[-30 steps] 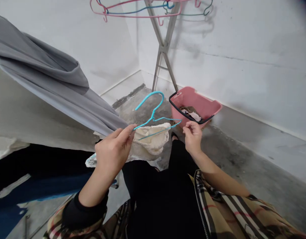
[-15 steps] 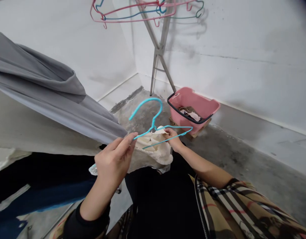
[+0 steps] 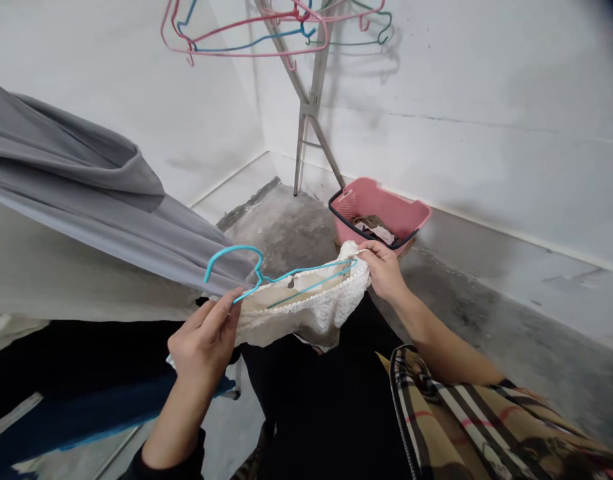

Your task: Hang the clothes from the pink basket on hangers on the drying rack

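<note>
Between my hands is a light blue wire hanger (image 3: pixel 259 272), its hook pointing up and to the left. My left hand (image 3: pixel 206 337) is closed on the hanger's left shoulder. A cream, lacy garment (image 3: pixel 331 303) hangs below, its neck opening stretched wide. My right hand (image 3: pixel 384 270) pinches the right edge of that opening. The hanger's right end lies inside the garment, close to my right fingers. The hanger's left end is hidden behind my left hand.
A pink laundry basket (image 3: pixel 401 213) with some clothes in it stands by the wall. Pink, red, blue and green hangers (image 3: pixel 246 50) hang from a metal rack (image 3: pixel 311 103). Grey cloth (image 3: pixel 86 173) drapes along the left, above dark and blue clothes.
The hanger's right end has gone from above the garment to inside its neck opening. My right hand has moved right, pulling the fabric out; my left hand has shifted left and down.
</note>
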A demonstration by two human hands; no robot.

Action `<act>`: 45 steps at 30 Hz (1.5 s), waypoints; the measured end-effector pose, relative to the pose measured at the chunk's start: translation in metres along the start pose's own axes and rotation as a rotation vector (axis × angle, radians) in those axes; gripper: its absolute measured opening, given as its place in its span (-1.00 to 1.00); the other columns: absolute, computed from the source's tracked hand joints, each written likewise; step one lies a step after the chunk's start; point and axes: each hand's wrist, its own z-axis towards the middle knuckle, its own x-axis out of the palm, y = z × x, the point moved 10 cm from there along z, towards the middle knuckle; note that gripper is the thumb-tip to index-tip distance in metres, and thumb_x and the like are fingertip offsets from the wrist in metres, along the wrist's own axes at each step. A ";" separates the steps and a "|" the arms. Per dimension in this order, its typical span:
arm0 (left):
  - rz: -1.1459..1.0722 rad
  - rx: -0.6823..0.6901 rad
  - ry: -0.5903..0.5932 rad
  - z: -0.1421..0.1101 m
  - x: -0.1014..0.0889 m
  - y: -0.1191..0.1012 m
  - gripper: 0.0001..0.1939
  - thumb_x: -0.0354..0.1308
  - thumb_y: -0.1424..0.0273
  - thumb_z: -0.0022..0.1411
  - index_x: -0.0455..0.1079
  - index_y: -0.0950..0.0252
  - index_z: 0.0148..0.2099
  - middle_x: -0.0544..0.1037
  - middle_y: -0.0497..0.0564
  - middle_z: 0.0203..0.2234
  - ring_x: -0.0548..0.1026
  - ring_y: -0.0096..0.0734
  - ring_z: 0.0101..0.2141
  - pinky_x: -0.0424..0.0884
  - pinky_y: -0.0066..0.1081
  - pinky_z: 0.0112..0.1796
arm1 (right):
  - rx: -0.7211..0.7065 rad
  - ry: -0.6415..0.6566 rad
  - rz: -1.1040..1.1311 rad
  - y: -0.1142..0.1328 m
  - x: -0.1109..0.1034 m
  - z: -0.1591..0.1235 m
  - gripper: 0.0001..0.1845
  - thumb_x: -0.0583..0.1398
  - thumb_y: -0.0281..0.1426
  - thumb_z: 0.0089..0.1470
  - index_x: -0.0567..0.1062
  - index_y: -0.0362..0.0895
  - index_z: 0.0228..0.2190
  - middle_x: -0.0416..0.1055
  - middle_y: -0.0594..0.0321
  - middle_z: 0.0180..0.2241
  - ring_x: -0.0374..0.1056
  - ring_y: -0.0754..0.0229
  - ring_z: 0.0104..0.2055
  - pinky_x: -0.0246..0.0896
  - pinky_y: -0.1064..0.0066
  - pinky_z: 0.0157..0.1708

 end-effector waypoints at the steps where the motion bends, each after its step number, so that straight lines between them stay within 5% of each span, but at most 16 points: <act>1: 0.041 -0.007 0.011 -0.002 0.003 0.001 -0.83 0.19 0.40 0.27 0.55 0.21 -0.11 0.55 -0.13 -0.54 0.44 -0.63 -0.56 0.26 -0.63 -0.49 | -0.057 0.008 -0.063 0.011 -0.001 -0.002 -0.85 0.27 -0.35 -0.18 0.43 -0.10 -0.47 0.28 0.43 -0.60 0.13 0.37 -0.57 -0.02 0.52 -0.57; 3: 0.093 -0.029 0.041 -0.005 0.011 0.004 -0.82 0.18 0.38 0.28 0.57 0.19 -0.10 0.55 -0.13 -0.55 0.45 -0.62 -0.55 0.22 -0.61 -0.52 | -0.131 0.182 -0.243 0.029 0.013 -0.011 -0.87 0.26 -0.35 -0.10 0.45 -0.11 -0.44 0.26 0.42 -0.59 0.11 0.39 -0.58 -0.02 0.52 -0.57; 6: -0.008 -0.110 0.077 -0.009 0.022 0.016 -0.80 0.16 0.33 0.29 0.58 0.23 -0.13 0.60 -0.08 -0.50 0.49 -0.57 -0.52 0.28 -0.60 -0.50 | -0.192 0.677 -0.541 0.042 0.048 -0.041 -0.78 0.28 -0.31 -0.02 0.52 -0.13 -0.28 0.35 0.34 -0.50 0.20 0.36 -0.52 0.12 0.50 -0.51; 7: -0.087 -0.147 0.094 -0.010 0.026 0.021 -0.79 0.16 0.32 0.28 0.59 0.25 -0.16 0.62 -0.07 -0.49 0.50 -0.56 -0.52 0.31 -0.60 -0.48 | -0.252 0.746 -0.611 0.050 0.051 -0.048 -0.73 0.28 -0.29 0.02 0.53 -0.13 -0.21 0.39 0.30 -0.44 0.25 0.34 -0.48 0.18 0.48 -0.48; 10: -0.340 -0.259 0.149 -0.014 0.038 0.033 -0.79 0.18 0.30 0.24 0.60 0.28 -0.21 0.65 -0.04 -0.45 0.50 -0.55 -0.54 0.40 -0.59 -0.45 | -0.585 0.600 -0.802 0.093 0.046 -0.051 -0.62 0.24 -0.22 0.11 0.50 -0.09 -0.05 0.44 0.11 -0.16 0.38 0.17 -0.19 0.33 0.34 -0.24; 13: -0.496 -0.338 0.134 -0.014 0.040 0.038 -0.81 0.22 0.29 0.19 0.61 0.26 -0.24 0.66 -0.05 -0.46 0.50 -0.54 -0.56 0.44 -0.58 -0.46 | -0.784 0.621 -1.098 0.098 0.058 -0.056 -0.48 0.22 -0.15 0.13 0.40 -0.04 0.10 0.39 0.05 0.05 0.29 -0.02 0.11 0.20 0.08 0.09; 18: -0.607 -0.423 0.129 -0.011 0.042 0.041 -0.80 0.24 0.28 0.17 0.61 0.25 -0.22 0.67 -0.03 -0.41 0.55 -0.49 -0.51 0.49 -0.55 -0.42 | -0.694 0.763 -1.250 0.078 0.071 -0.051 -0.61 -0.03 -0.20 0.31 0.50 -0.06 -0.07 0.54 0.13 -0.14 0.44 0.06 -0.08 0.27 0.21 -0.03; 24: -0.711 -0.480 0.137 -0.009 0.054 0.038 -0.77 0.23 0.25 0.18 0.61 0.25 -0.22 0.68 0.00 -0.35 0.63 -0.34 -0.37 0.58 -0.41 -0.26 | -0.740 0.792 -1.132 0.097 0.082 -0.061 -0.59 -0.05 -0.21 0.30 0.54 -0.07 -0.15 0.57 0.15 -0.18 0.48 0.08 -0.12 0.30 0.27 -0.11; 31: -0.794 -0.275 0.179 0.000 0.063 0.006 -0.79 0.17 0.28 0.26 0.61 0.21 -0.21 0.68 0.03 -0.36 0.64 -0.38 -0.37 0.56 -0.48 -0.31 | -0.817 0.896 -1.043 0.110 0.097 -0.083 -0.63 -0.02 -0.29 0.31 0.57 -0.07 -0.22 0.59 0.24 -0.30 0.51 0.22 -0.25 0.33 0.43 -0.25; 37: -0.781 -0.435 0.087 -0.007 0.059 0.034 -0.78 0.20 0.26 0.23 0.61 0.24 -0.18 0.68 0.03 -0.32 0.64 -0.35 -0.34 0.57 -0.44 -0.25 | -0.813 0.828 -1.095 0.126 0.080 -0.068 -0.70 0.10 -0.22 0.24 0.57 -0.03 -0.14 0.58 0.17 -0.18 0.51 0.14 -0.17 0.36 0.38 -0.20; 41: -0.765 -0.502 0.098 -0.013 0.061 0.045 -0.74 0.21 0.21 0.21 0.61 0.24 -0.18 0.68 0.03 -0.33 0.64 -0.33 -0.35 0.57 -0.41 -0.26 | -0.762 0.788 -1.052 0.127 0.073 -0.062 -0.72 0.08 -0.25 0.23 0.57 -0.04 -0.27 0.58 0.20 -0.35 0.51 0.17 -0.34 0.38 0.43 -0.33; 45: -0.721 -0.416 0.119 -0.011 0.066 0.046 -0.73 0.19 0.21 0.23 0.60 0.24 -0.15 0.68 0.04 -0.33 0.62 -0.38 -0.37 0.54 -0.46 -0.31 | -0.760 0.610 -0.979 0.147 0.068 -0.061 -0.78 0.13 -0.27 0.16 0.57 0.01 -0.40 0.56 0.27 -0.49 0.47 0.18 -0.51 0.35 0.44 -0.51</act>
